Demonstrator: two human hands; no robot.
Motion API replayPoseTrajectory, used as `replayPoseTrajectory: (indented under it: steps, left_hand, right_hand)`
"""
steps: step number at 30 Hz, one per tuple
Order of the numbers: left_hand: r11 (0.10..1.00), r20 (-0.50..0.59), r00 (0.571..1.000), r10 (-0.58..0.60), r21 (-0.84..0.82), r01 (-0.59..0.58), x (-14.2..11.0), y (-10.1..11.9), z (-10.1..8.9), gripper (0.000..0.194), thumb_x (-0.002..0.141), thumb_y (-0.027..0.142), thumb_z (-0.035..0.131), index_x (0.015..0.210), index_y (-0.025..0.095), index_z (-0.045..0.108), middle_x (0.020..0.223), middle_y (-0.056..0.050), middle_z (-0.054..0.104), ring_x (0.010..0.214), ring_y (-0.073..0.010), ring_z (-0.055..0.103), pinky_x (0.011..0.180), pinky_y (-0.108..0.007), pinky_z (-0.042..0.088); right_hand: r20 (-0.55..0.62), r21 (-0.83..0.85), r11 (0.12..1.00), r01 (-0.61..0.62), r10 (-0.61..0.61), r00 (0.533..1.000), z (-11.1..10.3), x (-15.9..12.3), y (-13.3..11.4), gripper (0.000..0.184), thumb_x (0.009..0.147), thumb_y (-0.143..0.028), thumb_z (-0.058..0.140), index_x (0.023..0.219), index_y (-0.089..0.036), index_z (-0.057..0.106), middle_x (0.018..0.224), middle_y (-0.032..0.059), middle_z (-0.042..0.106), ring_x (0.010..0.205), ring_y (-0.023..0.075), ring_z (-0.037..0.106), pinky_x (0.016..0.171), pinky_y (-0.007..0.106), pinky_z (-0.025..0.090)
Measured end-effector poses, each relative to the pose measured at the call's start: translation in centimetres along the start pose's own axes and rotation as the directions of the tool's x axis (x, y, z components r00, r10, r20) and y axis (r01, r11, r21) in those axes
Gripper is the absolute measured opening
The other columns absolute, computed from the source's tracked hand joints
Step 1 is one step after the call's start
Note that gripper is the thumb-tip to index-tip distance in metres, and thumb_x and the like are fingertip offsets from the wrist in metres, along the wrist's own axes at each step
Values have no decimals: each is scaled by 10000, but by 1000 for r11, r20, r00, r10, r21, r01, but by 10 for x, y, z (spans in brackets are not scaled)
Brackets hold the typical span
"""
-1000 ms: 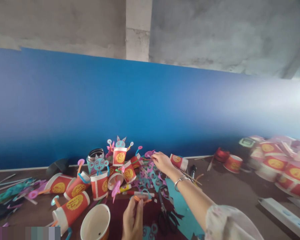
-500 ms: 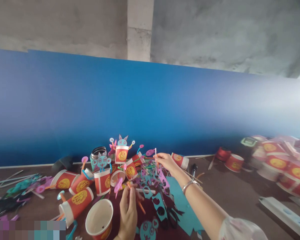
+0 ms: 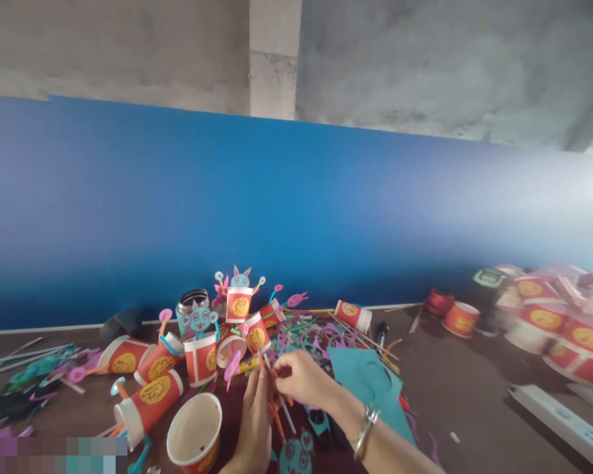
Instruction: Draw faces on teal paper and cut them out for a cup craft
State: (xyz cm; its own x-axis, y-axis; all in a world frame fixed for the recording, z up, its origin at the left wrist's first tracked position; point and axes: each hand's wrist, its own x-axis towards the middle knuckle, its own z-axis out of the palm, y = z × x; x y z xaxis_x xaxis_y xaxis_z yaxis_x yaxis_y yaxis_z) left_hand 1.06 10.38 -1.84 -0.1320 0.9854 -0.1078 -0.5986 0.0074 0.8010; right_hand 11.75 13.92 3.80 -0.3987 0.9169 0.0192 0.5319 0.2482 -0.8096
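Observation:
My left hand (image 3: 254, 411) is closed, pinching an orange straw (image 3: 261, 360) whose tip pokes up above the fingertips. Right beside it, my right hand (image 3: 299, 378) is closed too, fingers pinched around a thin white stick (image 3: 287, 416) that slants downward. The fingers hide where stick and straw come close, so I cannot tell whether they touch. A white-rimmed red paper cup (image 3: 195, 428) stands upright left of my left hand. Below the hands lies a teal paper creature face (image 3: 295, 455). A pink paper cutout (image 3: 232, 368) lies just left of the fingertips.
Decorated red cups (image 3: 201, 359) crowd the left, some tipped over. Paper scraps (image 3: 321, 329) and a teal sheet (image 3: 360, 375) lie behind and right. Farther right are a power strip (image 3: 558, 415) and stacked red cups (image 3: 586, 339). A blue panel (image 3: 296, 217) rises behind the table.
My right hand has come down and left with the white stick, from above the scraps to beside my left hand. My left hand stays nearly in place.

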Motion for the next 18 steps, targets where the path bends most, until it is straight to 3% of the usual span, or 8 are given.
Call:
replayPoseTrajectory:
  steps: [2,5,8,12,15,18]
  left_hand:
    - [999,26,999,-42,-28,42,1,0,0,497,673,486,692,1061,193,589,1042,-98,661,926,-248,638,750,-326,522]
    - [998,29,998,-59,5,59,2,-1,-1,460,713,472,664,1075,210,556,1043,-81,653,936,-235,639,749,-318,525]
    - [998,5,999,-32,53,32,2,0,-2,392,762,471,613,1036,203,530,1010,-73,652,895,-220,654,746,-323,530]
    - [998,-7,1000,3,58,-3,1,0,-3,398,770,477,600,1040,194,525,1118,-107,616,935,-236,644,791,-352,527]
    - [999,20,999,45,0,-45,1,0,-4,428,765,457,615,1101,206,534,1231,-117,564,1055,-260,591,892,-376,486]
    - [998,43,997,59,-35,-57,3,1,-3,429,774,417,621,1144,217,536,1290,-114,528,1134,-274,537,968,-400,434]
  right_hand:
    - [-82,-197,979,43,-60,995,7,-1,-1,158,603,-90,511,562,-154,649,536,11,639,528,139,567,484,206,343]
    - [-43,-266,962,68,-82,996,3,2,2,160,643,-129,531,560,-150,667,528,12,646,533,137,570,478,203,333]
    - [5,-259,966,21,-20,1000,-19,12,12,202,756,-260,535,692,-170,704,560,-15,667,494,111,562,470,185,353]
    - [-123,-411,903,-125,81,989,-54,36,32,367,845,-298,457,590,-153,676,534,32,647,538,149,602,539,214,397]
    - [-238,-492,849,-191,80,968,-62,54,47,267,828,-151,446,746,-141,700,787,113,680,777,221,634,665,263,417]
    - [-279,-532,825,-189,40,959,-56,66,57,289,733,-36,479,890,-153,691,1052,153,610,1003,267,560,781,298,407]
